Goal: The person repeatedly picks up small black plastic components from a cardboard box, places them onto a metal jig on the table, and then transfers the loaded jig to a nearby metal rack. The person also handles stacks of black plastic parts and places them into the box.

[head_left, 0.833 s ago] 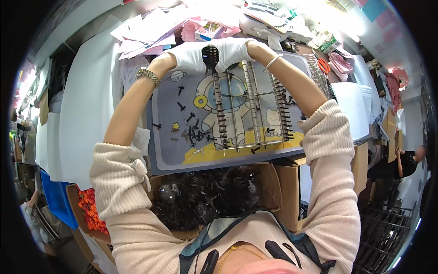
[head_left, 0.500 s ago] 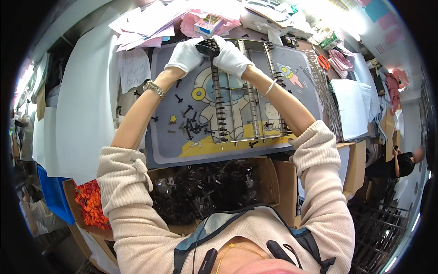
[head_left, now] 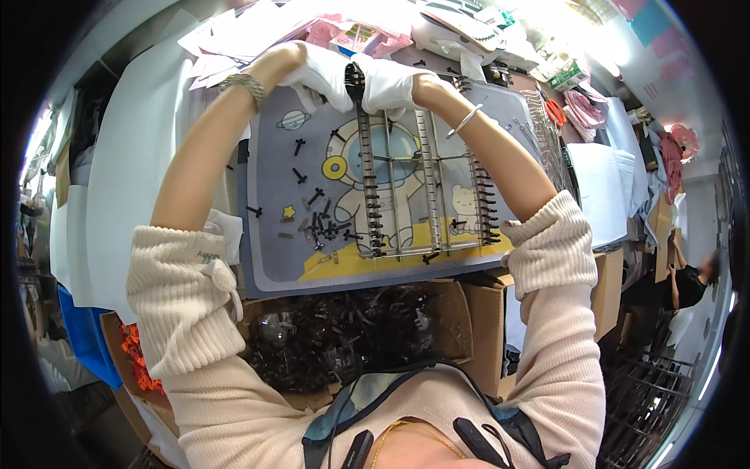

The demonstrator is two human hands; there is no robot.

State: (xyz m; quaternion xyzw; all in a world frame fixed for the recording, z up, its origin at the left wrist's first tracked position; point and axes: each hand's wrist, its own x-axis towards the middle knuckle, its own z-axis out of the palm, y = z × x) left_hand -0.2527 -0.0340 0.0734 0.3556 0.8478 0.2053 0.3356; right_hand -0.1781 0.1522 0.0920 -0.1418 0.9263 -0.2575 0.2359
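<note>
Both my hands wear white gloves and meet at the far end of a metal rack [head_left: 426, 180]. This rack has several long bars lined with small black clips. My left hand [head_left: 324, 76], its fingers curled, presses from the left against a black plastic piece [head_left: 355, 78] on the rack's left bar. My right hand [head_left: 386, 83] is closed against the same piece from the right. The gloves hide most fingertips and part of the piece. Left of the rack, loose black clips [head_left: 324, 224] lie scattered on a grey mat [head_left: 269, 180] with a cartoon print.
An open cardboard box [head_left: 453, 328] of dark plastic parts stands at the near edge. Orange-red pieces [head_left: 137, 356] fill a box at left, beside a blue bin [head_left: 84, 336]. Metal rods [head_left: 551, 141] and orange scissors [head_left: 555, 113] lie at right; papers [head_left: 242, 35] are piled at the back.
My left wrist has risen and swung farther away, with that hand now coming down on the black piece from above. The piece shows a narrower outline. The view has shifted slightly.
</note>
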